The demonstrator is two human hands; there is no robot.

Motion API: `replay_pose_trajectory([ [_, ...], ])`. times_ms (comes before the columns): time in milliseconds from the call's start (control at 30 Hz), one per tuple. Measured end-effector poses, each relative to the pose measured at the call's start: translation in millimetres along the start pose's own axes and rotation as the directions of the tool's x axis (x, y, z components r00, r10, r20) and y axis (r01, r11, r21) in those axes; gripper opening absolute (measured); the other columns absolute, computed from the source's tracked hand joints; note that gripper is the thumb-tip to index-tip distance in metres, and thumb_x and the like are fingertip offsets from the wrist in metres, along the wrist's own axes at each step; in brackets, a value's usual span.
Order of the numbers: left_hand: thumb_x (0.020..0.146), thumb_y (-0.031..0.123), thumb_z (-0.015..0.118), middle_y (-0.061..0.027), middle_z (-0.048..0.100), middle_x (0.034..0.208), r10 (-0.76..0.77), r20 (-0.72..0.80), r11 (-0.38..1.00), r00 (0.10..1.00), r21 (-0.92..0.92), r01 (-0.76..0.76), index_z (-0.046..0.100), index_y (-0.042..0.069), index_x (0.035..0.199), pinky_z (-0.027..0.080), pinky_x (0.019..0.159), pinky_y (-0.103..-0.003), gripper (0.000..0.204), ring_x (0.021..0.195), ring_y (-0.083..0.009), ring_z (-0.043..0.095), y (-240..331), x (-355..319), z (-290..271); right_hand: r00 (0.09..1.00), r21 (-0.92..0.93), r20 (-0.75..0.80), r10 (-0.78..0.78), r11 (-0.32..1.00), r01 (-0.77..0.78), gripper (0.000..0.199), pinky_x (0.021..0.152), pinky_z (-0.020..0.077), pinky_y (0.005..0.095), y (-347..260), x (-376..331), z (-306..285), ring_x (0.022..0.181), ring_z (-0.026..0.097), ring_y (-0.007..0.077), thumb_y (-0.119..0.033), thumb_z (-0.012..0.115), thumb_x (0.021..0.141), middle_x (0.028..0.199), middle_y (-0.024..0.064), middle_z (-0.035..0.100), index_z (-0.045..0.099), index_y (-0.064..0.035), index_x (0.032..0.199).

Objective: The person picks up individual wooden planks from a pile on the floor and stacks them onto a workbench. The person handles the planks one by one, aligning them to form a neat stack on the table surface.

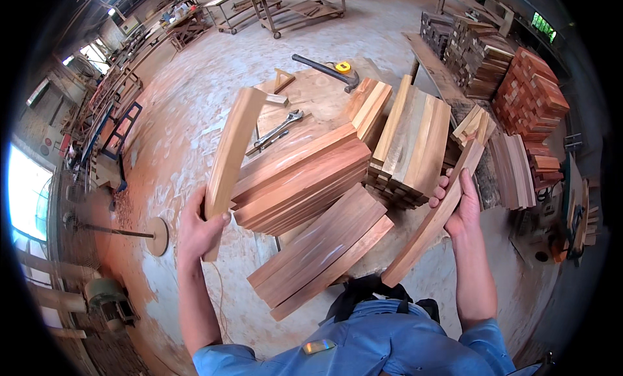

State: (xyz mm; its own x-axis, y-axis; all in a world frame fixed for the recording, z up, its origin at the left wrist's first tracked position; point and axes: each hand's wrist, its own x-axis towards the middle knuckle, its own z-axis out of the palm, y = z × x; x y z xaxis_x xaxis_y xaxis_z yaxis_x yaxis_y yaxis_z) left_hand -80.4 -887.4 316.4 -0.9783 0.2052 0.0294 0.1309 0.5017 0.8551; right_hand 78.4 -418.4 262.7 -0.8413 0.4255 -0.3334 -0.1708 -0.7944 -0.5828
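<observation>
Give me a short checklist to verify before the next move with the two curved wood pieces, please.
1. Left hand grips the left piece firmly: ok, fingers wrap its lower part.
2. Right hand grips the right piece: ok, held near its upper end.
3. The two pieces are apart: ok, the stacks lie between them.
4. Stacks on the table are steady: cannot tell; the near stack juts past the edge.
5. Tools are away from the hands: ok, the wrench and hammer lie at the far side.
6. Floor is free underfoot: cannot tell, hidden by the body.
</observation>
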Motion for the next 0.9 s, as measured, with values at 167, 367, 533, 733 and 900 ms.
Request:
replay_pose_trajectory([
  [167,0.063,0.024,0.079,-0.0218,0.062,0.124,0.173,0.105,0.795,0.979,0.572,-0.202,0.053,-0.002,0.134,0.042,0.105,-0.043,0.079,0.117,-0.0365,0.056,23.4,47.6,17.8,0.999,-0.027,-0.026,-0.040,0.999,0.039,0.032,0.059,0.0481,0.0365,-12.2,-10.2,-30.5,0.068,0.055,0.0183,-0.045,0.058,0.100,0.083,0.0038,0.057,0.056,-0.0140,0.103],
  [367,0.069,0.033,0.078,-0.0211,0.062,0.122,0.308,0.303,0.690,0.902,0.582,-0.430,0.053,0.000,0.135,0.045,0.103,-0.044,0.077,0.117,-0.0376,0.055,0.9,89.1,45.7,0.994,-0.023,-0.102,-0.025,0.999,0.023,0.031,0.059,0.0481,0.0374,-11.0,-19.8,-55.7,0.068,0.055,0.0182,-0.046,0.057,0.100,0.083,0.0026,0.057,0.056,-0.0145,0.104],
  [533,0.075,0.034,0.077,-0.0214,0.058,0.129,0.255,0.368,0.639,0.894,0.630,-0.441,0.047,0.002,0.141,0.044,0.105,-0.044,0.080,0.119,-0.0374,0.054,1.1,91.4,52.9,0.988,-0.030,-0.132,-0.077,0.997,0.073,0.032,0.059,0.0491,0.0361,-17.2,-31.7,-80.0,0.067,0.056,0.0169,-0.045,0.058,0.100,0.083,0.0017,0.059,0.056,-0.0137,0.105],
  [733,0.088,0.036,0.067,-0.0240,0.049,0.138,0.339,0.396,0.438,0.853,0.736,-0.516,0.039,-0.003,0.146,0.041,0.106,-0.045,0.076,0.123,-0.0413,0.049,3.9,77.8,57.4,0.976,-0.031,-0.204,-0.079,0.997,0.074,0.033,0.059,0.0490,0.0358,-15.2,-39.6,-96.0,0.066,0.056,0.0165,-0.046,0.057,0.100,0.082,0.0014,0.059,0.057,-0.0135,0.103],
  [900,0.094,0.034,0.061,-0.0228,0.053,0.136,0.436,0.362,0.409,0.824,0.736,-0.539,0.044,-0.002,0.144,0.041,0.108,-0.045,0.063,0.125,-0.0386,0.050,-3.5,75.8,59.6,0.972,-0.043,-0.223,-0.067,0.997,0.059,0.032,0.059,0.0495,0.0360,-9.6,-40.0,-100.1,0.065,0.056,0.0169,-0.046,0.058,0.100,0.081,0.0012,0.059,0.058,-0.0136,0.102],
])
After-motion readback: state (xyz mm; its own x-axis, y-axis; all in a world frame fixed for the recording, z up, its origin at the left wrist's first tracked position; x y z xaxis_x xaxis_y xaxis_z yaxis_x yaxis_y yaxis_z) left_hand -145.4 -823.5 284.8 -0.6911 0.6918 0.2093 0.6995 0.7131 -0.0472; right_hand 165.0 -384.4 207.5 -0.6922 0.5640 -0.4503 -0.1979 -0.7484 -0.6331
